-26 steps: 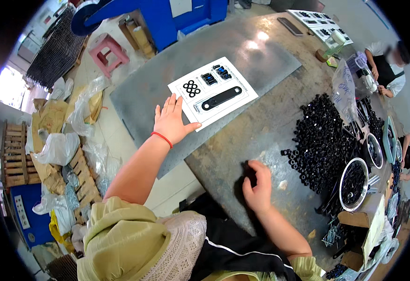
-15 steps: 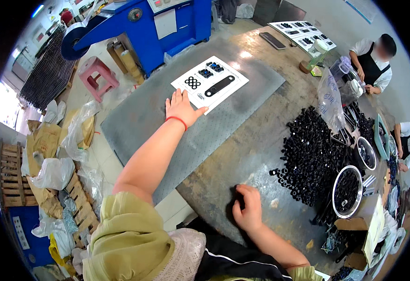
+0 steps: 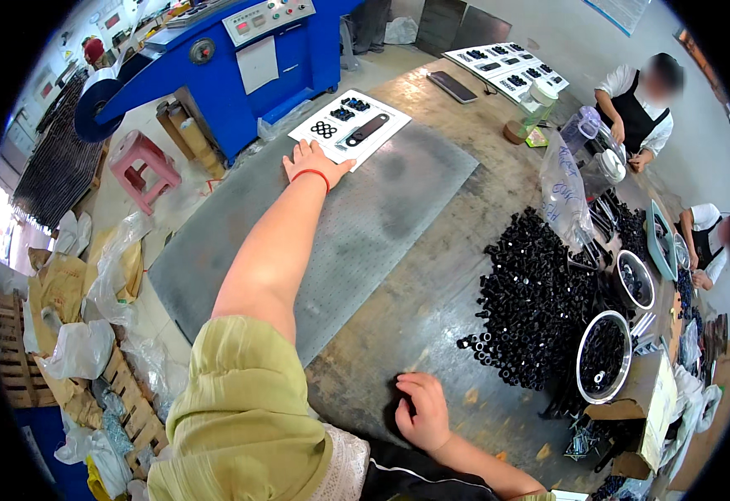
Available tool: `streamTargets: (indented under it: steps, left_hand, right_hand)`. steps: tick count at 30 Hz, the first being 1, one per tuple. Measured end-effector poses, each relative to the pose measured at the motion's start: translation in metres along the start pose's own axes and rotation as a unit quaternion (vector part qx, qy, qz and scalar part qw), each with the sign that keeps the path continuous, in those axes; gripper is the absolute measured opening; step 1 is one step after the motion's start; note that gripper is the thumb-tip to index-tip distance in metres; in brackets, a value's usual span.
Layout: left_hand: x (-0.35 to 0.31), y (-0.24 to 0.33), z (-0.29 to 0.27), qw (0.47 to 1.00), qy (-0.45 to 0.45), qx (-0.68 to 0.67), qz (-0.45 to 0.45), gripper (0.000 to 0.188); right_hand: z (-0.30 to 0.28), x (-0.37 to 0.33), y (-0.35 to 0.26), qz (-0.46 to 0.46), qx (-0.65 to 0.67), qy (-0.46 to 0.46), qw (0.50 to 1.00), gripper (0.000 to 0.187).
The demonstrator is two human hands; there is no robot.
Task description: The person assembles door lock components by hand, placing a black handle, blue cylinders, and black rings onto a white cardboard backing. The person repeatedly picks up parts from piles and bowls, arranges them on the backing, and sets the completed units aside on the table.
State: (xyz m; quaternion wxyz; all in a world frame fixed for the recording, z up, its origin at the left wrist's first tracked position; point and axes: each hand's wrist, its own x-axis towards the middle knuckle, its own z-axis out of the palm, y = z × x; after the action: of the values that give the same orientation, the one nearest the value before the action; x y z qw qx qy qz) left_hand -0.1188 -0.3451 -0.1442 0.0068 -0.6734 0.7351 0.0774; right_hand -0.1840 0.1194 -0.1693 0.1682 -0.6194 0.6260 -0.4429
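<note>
My left arm reaches far out across a grey sheet [image 3: 381,213] on the table. At its end my left hand [image 3: 315,160] lies flat with the fingers spread, touching the near edge of a white card [image 3: 350,159]. On the card sit a long black bar with rounded ends [image 3: 368,130], a cluster of black rings [image 3: 324,129] and small black-and-blue parts [image 3: 351,108]. My right hand [image 3: 425,412] rests on the bare tabletop near my body, fingers curled in and nothing visible in them. Its palm is in shadow.
Right of my right hand spreads a heap of small black parts [image 3: 532,301], beside metal bowls [image 3: 581,359] and a cardboard box [image 3: 653,401]. More cards [image 3: 498,82] and a phone [image 3: 452,87] lie at the far end. Two people work along the right side. A blue machine [image 3: 298,71] stands beyond.
My left hand and the white card have shifted farther away, toward the sheet's far edge. The whole view has also turned slightly. My right hand stays curled on the table.
</note>
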Motion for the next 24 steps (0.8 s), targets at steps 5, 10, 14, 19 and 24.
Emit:
streamTargets:
  steps: [5, 10, 14, 19, 24]
  left_hand:
    - [0.009, 0.001, -0.004, 1.0, -0.007, -0.011, 0.008, 0.11]
    - [0.015, -0.011, 0.008, 0.999, 0.012, -0.016, 0.027, 0.11]
    - [0.014, -0.012, 0.01, 0.999, 0.013, -0.01, 0.03, 0.109]
    - [0.011, -0.008, 0.01, 0.999, 0.024, -0.007, 0.022, 0.109]
    - [0.007, -0.01, 0.013, 0.999, 0.031, -0.017, 0.018, 0.11]
  right_hand:
    - [-0.004, 0.002, 0.001, 0.001, 0.007, -0.011, 1.0, 0.033]
    - [-0.003, 0.002, 0.001, 0.003, 0.018, -0.015, 1.0, 0.031]
    - [-0.002, 0.004, 0.001, 0.003, 0.017, -0.013, 1.0, 0.03]
    - [-0.004, 0.004, 0.002, 0.003, 0.022, -0.008, 1.0, 0.029]
    - [-0.005, -0.001, 0.004, 0.003, 0.021, -0.008, 1.0, 0.029]
